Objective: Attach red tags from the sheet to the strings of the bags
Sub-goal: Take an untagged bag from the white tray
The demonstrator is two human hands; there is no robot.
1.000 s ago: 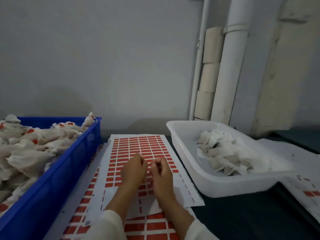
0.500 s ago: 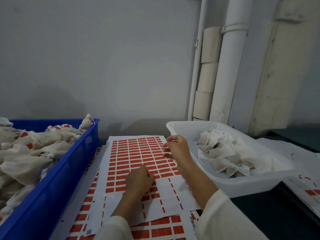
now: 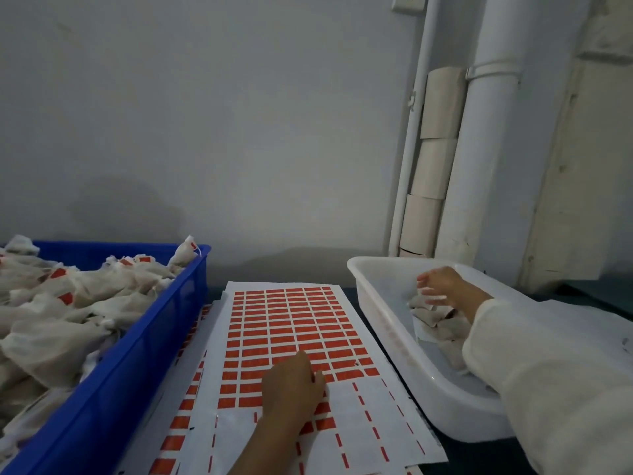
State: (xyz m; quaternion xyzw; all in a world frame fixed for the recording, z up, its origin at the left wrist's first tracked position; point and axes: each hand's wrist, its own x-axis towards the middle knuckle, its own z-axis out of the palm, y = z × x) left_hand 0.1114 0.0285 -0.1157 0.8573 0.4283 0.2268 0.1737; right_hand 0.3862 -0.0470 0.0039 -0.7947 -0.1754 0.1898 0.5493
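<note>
A white sheet of red tags (image 3: 287,313) lies flat in the middle of the table, on top of other sheets. My left hand (image 3: 294,382) rests on its near part, fingertips down on the tags. To the right stands a white tub (image 3: 376,303) holding untagged white bags (image 3: 442,327). My right hand (image 3: 442,289) reaches into the tub with its fingers stretched onto the pile of bags. I cannot see a bag lifted in it.
A blue crate (image 3: 137,354) at the left is heaped with bags bearing red tags (image 3: 68,303). White pipes (image 3: 486,149) and stacked cardboard rolls (image 3: 435,166) stand against the wall behind the tub. More paper sheets (image 3: 616,337) lie at the far right.
My right hand left the sheet, swung right and reached into the white tub onto the bags. My left hand stayed on the sheet, sliding slightly nearer.
</note>
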